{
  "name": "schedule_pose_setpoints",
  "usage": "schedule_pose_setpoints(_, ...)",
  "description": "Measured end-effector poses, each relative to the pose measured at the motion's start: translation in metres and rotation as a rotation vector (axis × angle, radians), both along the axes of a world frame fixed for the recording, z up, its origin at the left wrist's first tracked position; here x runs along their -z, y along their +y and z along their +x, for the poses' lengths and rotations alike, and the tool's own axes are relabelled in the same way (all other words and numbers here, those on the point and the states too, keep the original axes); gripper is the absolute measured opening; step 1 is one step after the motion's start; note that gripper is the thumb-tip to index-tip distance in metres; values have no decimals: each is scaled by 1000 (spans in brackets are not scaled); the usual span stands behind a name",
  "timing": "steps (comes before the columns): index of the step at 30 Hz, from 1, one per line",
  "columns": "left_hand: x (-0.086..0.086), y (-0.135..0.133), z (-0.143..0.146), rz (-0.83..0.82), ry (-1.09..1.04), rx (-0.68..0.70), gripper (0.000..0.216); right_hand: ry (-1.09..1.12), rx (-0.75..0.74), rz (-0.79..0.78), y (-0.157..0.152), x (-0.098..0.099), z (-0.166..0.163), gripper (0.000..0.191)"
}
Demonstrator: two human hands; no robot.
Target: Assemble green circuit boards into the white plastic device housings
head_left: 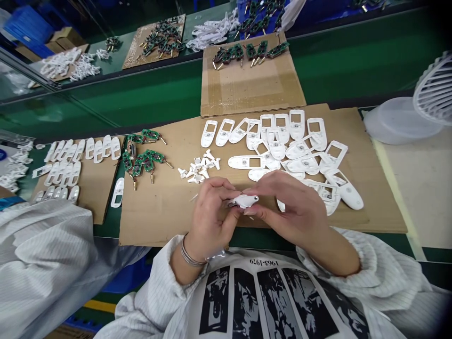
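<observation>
Between my two hands, in front of my chest, is a small white plastic housing, seen end-on. The fingers and thumb of my left hand pinch its left side. My right hand grips its right side, thumb below and fingers above. What the housing contains is hidden. Just beyond my left hand lies a small pile of white plastic clips. White oval covers with square windows lie spread and overlapping beyond my right hand. Green circuit boards with metal tips rest to the left.
Cardboard covers the green bench. A raised cardboard sheet carries more circuit boards. A white fan and a translucent tub stand at right. At left, a co-worker's sleeve is close to a board of white covers.
</observation>
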State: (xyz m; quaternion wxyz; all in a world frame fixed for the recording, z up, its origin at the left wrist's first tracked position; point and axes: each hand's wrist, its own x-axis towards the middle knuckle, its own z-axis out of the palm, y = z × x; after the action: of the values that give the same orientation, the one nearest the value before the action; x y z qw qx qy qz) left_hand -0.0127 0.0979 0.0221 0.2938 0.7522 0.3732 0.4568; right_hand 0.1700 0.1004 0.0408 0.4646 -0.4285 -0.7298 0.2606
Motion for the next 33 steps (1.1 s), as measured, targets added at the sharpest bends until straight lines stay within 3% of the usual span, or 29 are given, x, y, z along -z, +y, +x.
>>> schedule_pose_setpoints(6,-4,1,-4,67,-3,81,31,99,-102,64,-4,2,4,22)
schedule_pose_setpoints(11,3,-3,-2,-30,-197,156,28,92,-116,43,-7,0,5,22)
schedule_pose_setpoints(17,10,-6,6,-163,-334,153,13,139,-70,-206,-8,1,3,15)
schedule_pose_setpoints(22,11,-6,11,-527,-508,168,13,231,-78,-573,3,0,3,27)
schedule_pose_setpoints(25,9,-4,13,-805,-643,87,16,314,-154,-739,11,3,6,27)
schedule_pose_setpoints(27,8,-1,14,-927,-761,-20,21,319,-149,-721,14,6,8,22)
schedule_pose_setpoints(30,6,6,15,-964,-907,-210,25,166,-45,-637,13,10,9,19)
schedule_pose_setpoints(33,3,11,19,-936,-1004,-314,25,37,-107,-701,8,13,2,21)
